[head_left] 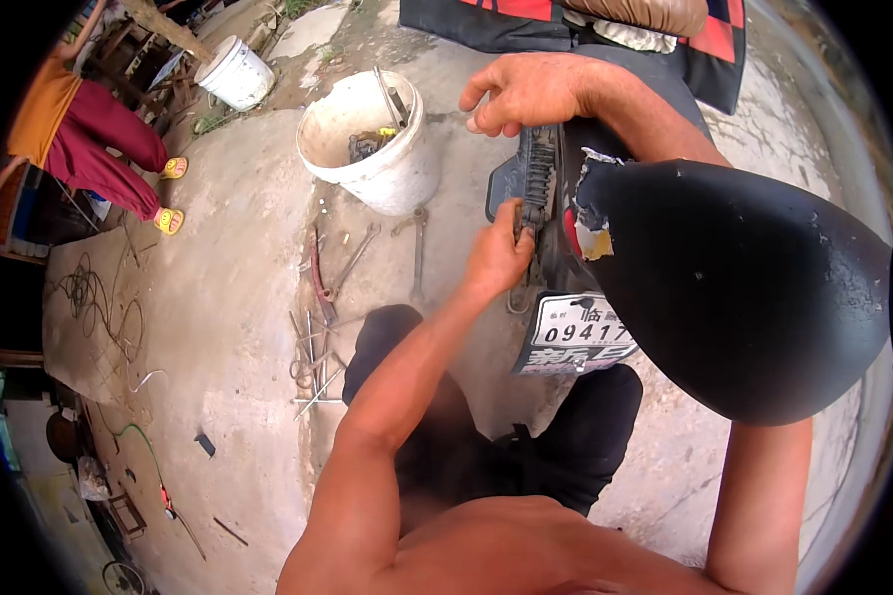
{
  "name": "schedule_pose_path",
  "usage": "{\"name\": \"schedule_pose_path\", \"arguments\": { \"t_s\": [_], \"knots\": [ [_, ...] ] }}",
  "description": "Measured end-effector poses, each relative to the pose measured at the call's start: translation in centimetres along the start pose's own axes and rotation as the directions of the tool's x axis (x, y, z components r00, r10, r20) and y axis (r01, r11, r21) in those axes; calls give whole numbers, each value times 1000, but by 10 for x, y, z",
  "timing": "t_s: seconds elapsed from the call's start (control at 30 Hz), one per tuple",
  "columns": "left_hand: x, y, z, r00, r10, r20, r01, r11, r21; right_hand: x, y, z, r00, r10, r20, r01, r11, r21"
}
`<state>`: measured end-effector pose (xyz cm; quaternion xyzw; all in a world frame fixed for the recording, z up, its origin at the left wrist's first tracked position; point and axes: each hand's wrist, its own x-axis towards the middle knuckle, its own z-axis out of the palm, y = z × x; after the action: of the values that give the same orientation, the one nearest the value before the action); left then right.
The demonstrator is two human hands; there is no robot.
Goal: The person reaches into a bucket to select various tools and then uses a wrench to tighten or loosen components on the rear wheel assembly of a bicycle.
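My left hand is closed at the lower end of a dark coil-spring shock absorber, on the side of a black scooter. What its fingers hold is mostly hidden. Reaching round the far side of the black scooter seat, my right hand hangs above the top of the shock absorber. Its fingers are loosely bent and apart, with nothing visible between them. The seat's cover is torn at its tip. Below that tip, a white number plate hangs at the scooter's rear, between my knees.
A white bucket holding tools stands left of the scooter. Wrenches and several metal tools lie on the concrete. Farther left are a tangled cable and another white bucket. A person in maroon trousers stands at the far left.
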<state>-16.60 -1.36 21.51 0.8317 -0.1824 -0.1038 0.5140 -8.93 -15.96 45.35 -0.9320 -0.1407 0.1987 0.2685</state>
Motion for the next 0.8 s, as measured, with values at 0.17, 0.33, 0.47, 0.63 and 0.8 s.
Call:
{"name": "schedule_pose_path", "arguments": {
  "t_s": [0.17,0.33,0.47,0.63,0.8],
  "knots": [
    [123,-41,-15,997,-44,-59,57,972,228,9,-2,0,1000,-19,13,18,993,119],
    [130,-16,-17,996,-85,35,74,968,238,2,11,-8,997,53,-50,-38,965,258],
    [84,-11,-47,969,-192,155,188,981,43,3,16,-9,997,50,-60,-26,938,346],
    [66,-39,-70,955,-282,89,290,952,-95,14,6,-5,998,19,-55,2,937,349],
    [86,-7,-55,996,72,55,-85,952,294,9,7,-10,992,119,-39,-94,912,399]
  ]
}}
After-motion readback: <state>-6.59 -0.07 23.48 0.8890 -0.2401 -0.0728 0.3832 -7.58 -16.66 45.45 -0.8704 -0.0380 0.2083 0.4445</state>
